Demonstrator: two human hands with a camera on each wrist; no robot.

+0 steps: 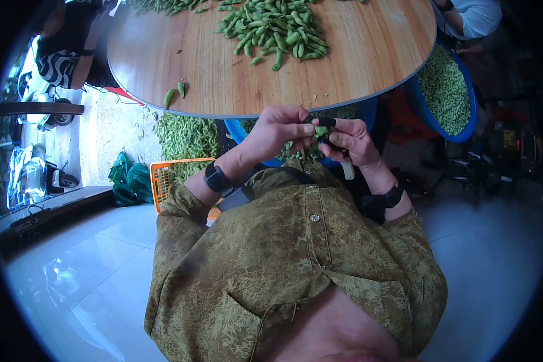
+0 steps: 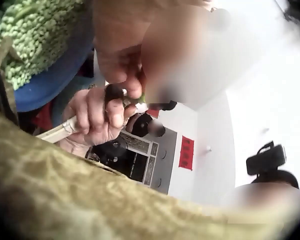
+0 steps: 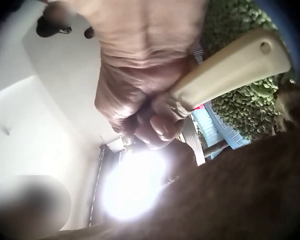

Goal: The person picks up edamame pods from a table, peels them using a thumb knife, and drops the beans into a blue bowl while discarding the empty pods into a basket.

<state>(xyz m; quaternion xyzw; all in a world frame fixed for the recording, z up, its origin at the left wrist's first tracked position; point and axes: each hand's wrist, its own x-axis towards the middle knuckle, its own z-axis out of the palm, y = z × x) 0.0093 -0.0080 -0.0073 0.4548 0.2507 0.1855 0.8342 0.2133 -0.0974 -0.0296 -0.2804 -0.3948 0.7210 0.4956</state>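
Observation:
My left hand (image 1: 271,134) pinches a small green pod (image 1: 321,130) between thumb and fingers, in front of my chest at the table's near edge. Facing it, my right hand (image 1: 357,143) grips a tool by its cream handle (image 3: 235,67), which has a hole in its end and sticks out below the palm. The tool's working end is hidden among the fingers. Black coverings wrap some fingertips of the right hand. In the left wrist view, the fingers of both hands meet around the pod.
A heap of green soybean pods (image 1: 274,30) lies on the round wooden table (image 1: 368,60). Shelled beans fill a blue basin (image 1: 443,90) at right; another blue basin (image 1: 235,128) sits below my hands. More pods (image 1: 187,136), an orange basket (image 1: 161,187) and green bag (image 1: 130,181) are at left.

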